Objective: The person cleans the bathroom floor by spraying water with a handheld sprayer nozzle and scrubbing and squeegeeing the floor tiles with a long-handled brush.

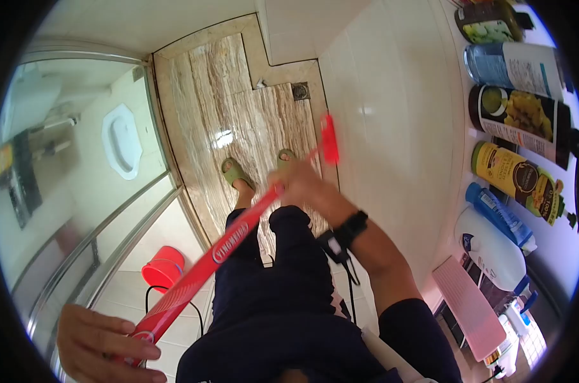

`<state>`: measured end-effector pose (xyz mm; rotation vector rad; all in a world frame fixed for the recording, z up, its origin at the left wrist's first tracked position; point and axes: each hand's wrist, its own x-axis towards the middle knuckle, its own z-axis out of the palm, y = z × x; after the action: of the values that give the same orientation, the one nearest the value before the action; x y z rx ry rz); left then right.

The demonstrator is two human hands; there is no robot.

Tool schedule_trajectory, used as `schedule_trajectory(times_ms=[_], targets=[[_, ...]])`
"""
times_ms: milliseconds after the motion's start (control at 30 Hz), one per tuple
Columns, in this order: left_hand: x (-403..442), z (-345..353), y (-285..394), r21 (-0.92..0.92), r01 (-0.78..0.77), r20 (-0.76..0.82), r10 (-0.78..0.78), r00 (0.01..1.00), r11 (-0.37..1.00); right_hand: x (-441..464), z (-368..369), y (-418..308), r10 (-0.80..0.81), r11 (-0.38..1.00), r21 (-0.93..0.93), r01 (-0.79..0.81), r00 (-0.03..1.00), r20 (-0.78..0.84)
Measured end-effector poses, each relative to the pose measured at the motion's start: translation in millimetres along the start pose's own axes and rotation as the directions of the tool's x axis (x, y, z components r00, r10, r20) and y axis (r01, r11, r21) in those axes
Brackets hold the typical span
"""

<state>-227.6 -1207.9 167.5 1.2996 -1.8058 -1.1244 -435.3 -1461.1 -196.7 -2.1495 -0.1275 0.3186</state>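
A long red pole (206, 265) with white lettering runs slantwise across my front. On its near end, at the lower left, rests my left hand (104, 341), fingers curved around it. My right hand (296, 182), slightly blurred, grips it farther along, above my knees. Past that hand a thin part leads to a narrow red head (328, 139) by the right wall. I cannot tell whether the head is a brush or a squeegee. A black band (348, 231) with a small box and cable is on my right wrist.
Several bottles and tubes, one a yellow bottle (518, 179), line a shelf at right, above a pink ridged object (469, 307). A red bucket (164, 267) stands at lower left. Behind a glass partition is a squat toilet (122, 142). A floor drain (300, 90) lies ahead.
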Motion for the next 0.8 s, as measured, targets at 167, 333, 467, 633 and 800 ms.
schedule_trajectory(times_ms=[167, 333, 467, 633, 800], targets=[[46.2, 14.6, 21.8, 0.097, 0.082, -0.3, -0.049, 0.953, 0.992, 17.7, -20.9, 5.1, -0.03, 0.992, 0.113, 0.051, 0.983, -0.179], [47.8, 59.5, -57.3, -0.373, -0.069, -0.085, 0.039, 0.996, 0.925, -128.3, 74.9, -8.2, 0.176, 0.961, 0.219, -0.169, 0.984, -0.012], [51.5, 65.6, -66.7, -0.442, -0.12, -0.143, 0.062, 0.988, 0.889, -153.5, 88.9, -6.0, 0.3, 0.932, 0.156, -0.327, 0.938, 0.174], [-17.4, 9.9, 20.7, 0.036, -0.202, 0.438, 0.166, 0.884, 0.979, -49.4, 18.8, -11.9, 0.13, 0.989, 0.073, -0.129, 0.991, -0.017], [14.5, 31.3, 50.5, 0.052, 0.174, 0.503, -0.176, 0.846, 0.983, -64.2, 58.2, -22.3, 0.097, 0.993, 0.078, -0.084, 0.977, -0.188]])
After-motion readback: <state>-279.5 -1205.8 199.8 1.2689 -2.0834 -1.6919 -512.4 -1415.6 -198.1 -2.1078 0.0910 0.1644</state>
